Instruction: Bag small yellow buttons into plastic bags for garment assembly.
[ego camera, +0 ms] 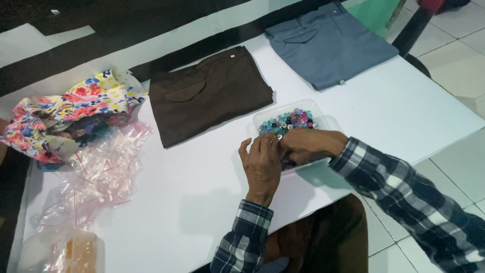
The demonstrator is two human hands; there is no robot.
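Bead container [262,119]: we note a clear plastic tub of mixed coloured beads and small metal pieces, standing on the white table [202,192] near its front edge, just beside the brown garment.
Left hand [261,162]: we find it at the tub's near rim, fingers curled together as if pinching; whether anything lies between them we cannot tell.
Right hand [305,144]: it reaches into the tub over the beads, fingers bent and touching the left hand; its grasp is hidden from us.
Brown garment [209,93]: folded flat, left of the tub.
Blue-grey garment [328,45]: folded, at the far corner.
Small clear bags [103,172]: heaped loosely at left, beside floral fabric [70,111].
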